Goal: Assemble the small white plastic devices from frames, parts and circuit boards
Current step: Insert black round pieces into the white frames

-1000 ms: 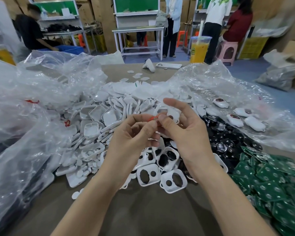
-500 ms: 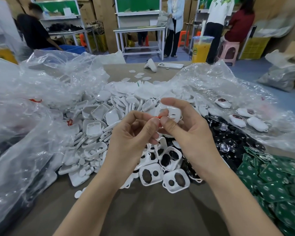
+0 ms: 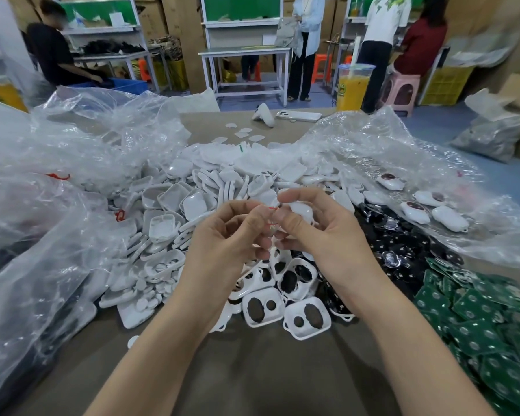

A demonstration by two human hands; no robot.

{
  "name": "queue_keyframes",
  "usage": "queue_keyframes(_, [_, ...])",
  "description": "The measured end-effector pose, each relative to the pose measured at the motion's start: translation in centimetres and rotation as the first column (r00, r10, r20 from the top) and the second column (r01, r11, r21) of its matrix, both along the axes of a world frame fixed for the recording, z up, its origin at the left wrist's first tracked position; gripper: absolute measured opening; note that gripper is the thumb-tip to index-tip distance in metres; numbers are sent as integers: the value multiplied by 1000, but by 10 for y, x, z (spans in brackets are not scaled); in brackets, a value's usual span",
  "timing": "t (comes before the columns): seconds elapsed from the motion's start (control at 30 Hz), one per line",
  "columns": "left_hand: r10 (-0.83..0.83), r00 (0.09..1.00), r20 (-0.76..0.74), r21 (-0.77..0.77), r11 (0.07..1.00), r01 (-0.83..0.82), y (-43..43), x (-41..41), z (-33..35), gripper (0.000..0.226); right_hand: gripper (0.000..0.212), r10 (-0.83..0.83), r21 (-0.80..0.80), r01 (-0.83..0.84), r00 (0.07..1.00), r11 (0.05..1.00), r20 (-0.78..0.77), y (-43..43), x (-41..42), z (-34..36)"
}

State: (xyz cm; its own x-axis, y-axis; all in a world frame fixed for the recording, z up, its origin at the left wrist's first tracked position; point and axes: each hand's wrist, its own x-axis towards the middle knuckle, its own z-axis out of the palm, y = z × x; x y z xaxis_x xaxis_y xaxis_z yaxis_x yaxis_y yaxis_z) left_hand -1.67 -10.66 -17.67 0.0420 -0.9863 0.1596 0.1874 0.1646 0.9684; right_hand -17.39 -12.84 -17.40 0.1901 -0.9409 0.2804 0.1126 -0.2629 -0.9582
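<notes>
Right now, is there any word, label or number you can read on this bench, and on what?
None can be read.
Drink cup: green printed picture, any lettering blurred.
Green circuit boards: white markings, too small.
White shirt at the back: green print, blurred.
White device in the right hand: no marking shows.

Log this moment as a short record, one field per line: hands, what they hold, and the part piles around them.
left hand: pinches a thin red strand
right hand: grips a white device, fingertips at the same strand
white frames: heaped on the table, just beyond the wrists
white shells: large pile, left and centre
black parts: pile right of the hands
green circuit boards: heap at near right
closed units: a few on clear plastic, far right
</notes>
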Motion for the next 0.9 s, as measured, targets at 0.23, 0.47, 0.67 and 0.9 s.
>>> queue_keyframes(0.23, [-5,1000,1,68,998,5,-3,2,-1,21,18,-40,-14,39,998,999,-46,-2,1,-2])
queue_keyframes(0.47, [13,985,169,18,1000,-17,-1,5,2,25,24,-86,-60,80,991,995,-101,-2,1,-3])
queue_keyframes(0.67, [-6,978,208,3,1000,6,-2,6,2,30,26,-100,-101,84,982,991,-159,-3,2,-3])
queue_keyframes(0.9, [-141,990,10,94,986,140,-2,9,2,31,28,-115,-120,94,978,988,-175,-2,0,-1])
